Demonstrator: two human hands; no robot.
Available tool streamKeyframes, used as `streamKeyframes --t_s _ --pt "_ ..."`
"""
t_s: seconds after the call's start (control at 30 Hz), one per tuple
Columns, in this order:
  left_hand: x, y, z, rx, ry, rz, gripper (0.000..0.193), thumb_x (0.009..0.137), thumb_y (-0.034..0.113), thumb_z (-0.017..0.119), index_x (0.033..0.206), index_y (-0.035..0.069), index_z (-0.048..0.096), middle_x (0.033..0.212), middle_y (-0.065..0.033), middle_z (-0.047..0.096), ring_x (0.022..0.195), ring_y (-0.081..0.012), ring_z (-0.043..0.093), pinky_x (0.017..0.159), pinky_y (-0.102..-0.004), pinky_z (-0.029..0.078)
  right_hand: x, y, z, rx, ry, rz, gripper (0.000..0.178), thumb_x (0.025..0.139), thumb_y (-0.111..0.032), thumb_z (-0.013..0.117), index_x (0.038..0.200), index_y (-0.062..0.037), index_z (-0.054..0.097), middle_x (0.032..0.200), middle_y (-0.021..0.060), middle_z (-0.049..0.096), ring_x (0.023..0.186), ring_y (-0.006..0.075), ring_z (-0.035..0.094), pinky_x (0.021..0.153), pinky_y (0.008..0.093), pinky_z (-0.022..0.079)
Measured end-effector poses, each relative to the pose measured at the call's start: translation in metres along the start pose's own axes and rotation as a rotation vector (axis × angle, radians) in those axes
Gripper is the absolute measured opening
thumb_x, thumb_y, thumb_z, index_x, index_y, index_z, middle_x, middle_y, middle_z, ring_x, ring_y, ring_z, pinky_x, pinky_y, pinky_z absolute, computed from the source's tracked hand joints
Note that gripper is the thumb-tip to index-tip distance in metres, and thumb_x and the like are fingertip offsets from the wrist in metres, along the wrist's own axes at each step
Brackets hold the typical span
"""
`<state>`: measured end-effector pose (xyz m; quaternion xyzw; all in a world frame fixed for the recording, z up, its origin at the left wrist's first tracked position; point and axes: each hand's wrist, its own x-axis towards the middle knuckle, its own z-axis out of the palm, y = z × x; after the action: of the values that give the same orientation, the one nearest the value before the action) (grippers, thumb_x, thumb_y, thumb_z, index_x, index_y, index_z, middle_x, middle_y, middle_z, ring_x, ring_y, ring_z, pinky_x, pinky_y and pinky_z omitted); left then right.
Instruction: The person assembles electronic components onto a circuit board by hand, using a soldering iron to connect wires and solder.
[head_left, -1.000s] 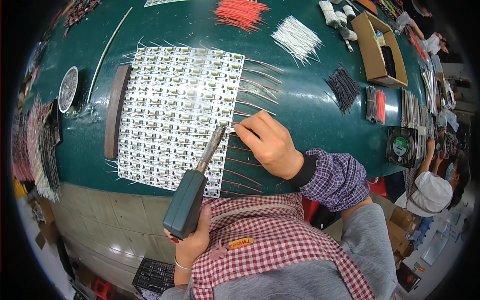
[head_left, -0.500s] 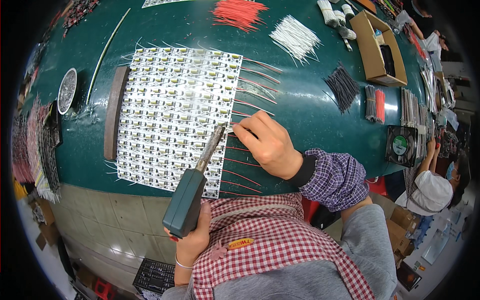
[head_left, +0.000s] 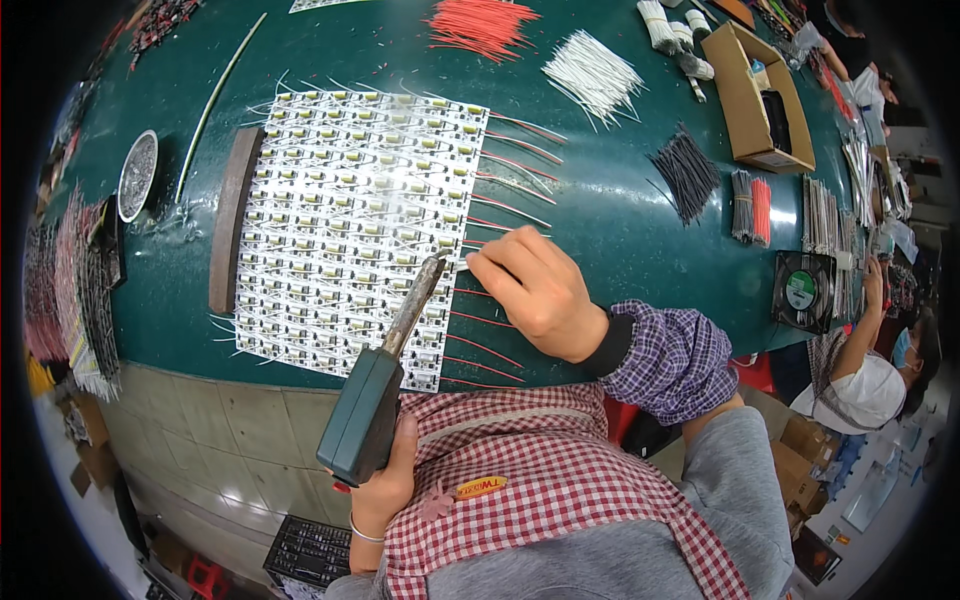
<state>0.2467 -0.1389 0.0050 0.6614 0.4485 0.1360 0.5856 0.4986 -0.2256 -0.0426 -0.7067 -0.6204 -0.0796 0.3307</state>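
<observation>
My left hand (head_left: 388, 482) is wrapped round the dark green body of a soldering gun (head_left: 360, 420). The gun's metal barrel slants up over the right side of a white panel of small circuit boards (head_left: 340, 230), its tip close to the panel's right edge. At that same edge my right hand (head_left: 535, 290) pinches the end of a white wire (head_left: 461, 264); the fingers partly hide it. Red and white wires (head_left: 520, 190) stick out from the panel's right edge above the hand, and red wires (head_left: 480, 345) below it.
A brown bar (head_left: 235, 220) lies along the panel's left edge, with a small round dish (head_left: 138, 177) beyond. Piles of red wires (head_left: 480, 28), white wires (head_left: 595, 75) and black wires (head_left: 685, 175) lie farther back. A cardboard box (head_left: 755, 100) and a fan (head_left: 803, 290) stand right.
The soldering gun has shifted slightly down and left, its tip drawn back a little. My right hand has moved slightly down along the panel's edge. At far right, another person's arm has moved.
</observation>
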Motion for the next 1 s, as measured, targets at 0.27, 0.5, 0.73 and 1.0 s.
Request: streamKeyframes --t_s 0.27,0.5,0.73,1.0 --pt "-0.006 -0.013 -0.001 0.144 0.05 0.076 0.021 0.084 0.013 0.077 0.096 -0.004 0.071 0.088 -0.013 0.072 0.073 -0.0206 0.068 0.066 -0.0333 0.053 -0.006 -0.006 0.003 0.034 0.0 -0.015 0.028 0.07 -0.002 0.066 0.096 0.006 0.064 0.084 0.0083 0.056 0.079 0.0224 0.055 0.065 0.0305 0.05" --pt "0.001 -0.015 0.0 0.186 0.043 0.245 0.023 0.083 0.012 0.077 0.097 -0.003 0.067 0.087 -0.0105 0.065 0.068 -0.0187 0.063 0.061 -0.0294 0.05 -0.007 -0.006 0.006 0.026 0.008 -0.023 0.028 0.069 -0.002 0.065 0.096 0.0058 0.065 0.085 0.0081 0.056 0.078 0.0217 0.055 0.062 0.0297 0.049" --pt "0.003 -0.012 0.001 0.153 0.016 0.215 0.02 0.082 0.008 0.075 0.095 -0.003 0.067 0.083 -0.0093 0.062 0.066 -0.0172 0.061 0.059 -0.029 0.048 -0.007 -0.005 0.006 0.008 -0.001 -0.024 0.028 0.069 -0.002 0.065 0.096 0.0059 0.065 0.085 0.0083 0.056 0.079 0.0216 0.055 0.061 0.0295 0.049" --pt "-0.008 -0.026 -0.005 0.25 0.036 0.132 0.016 0.083 0.008 0.076 0.093 -0.001 0.07 0.086 -0.0109 0.068 0.068 -0.02 0.065 0.06 -0.0317 0.05 -0.008 -0.006 0.005 -0.013 -0.013 -0.031 0.028 0.07 -0.002 0.065 0.097 0.0064 0.065 0.085 0.0083 0.056 0.08 0.0216 0.056 0.061 0.0291 0.049"
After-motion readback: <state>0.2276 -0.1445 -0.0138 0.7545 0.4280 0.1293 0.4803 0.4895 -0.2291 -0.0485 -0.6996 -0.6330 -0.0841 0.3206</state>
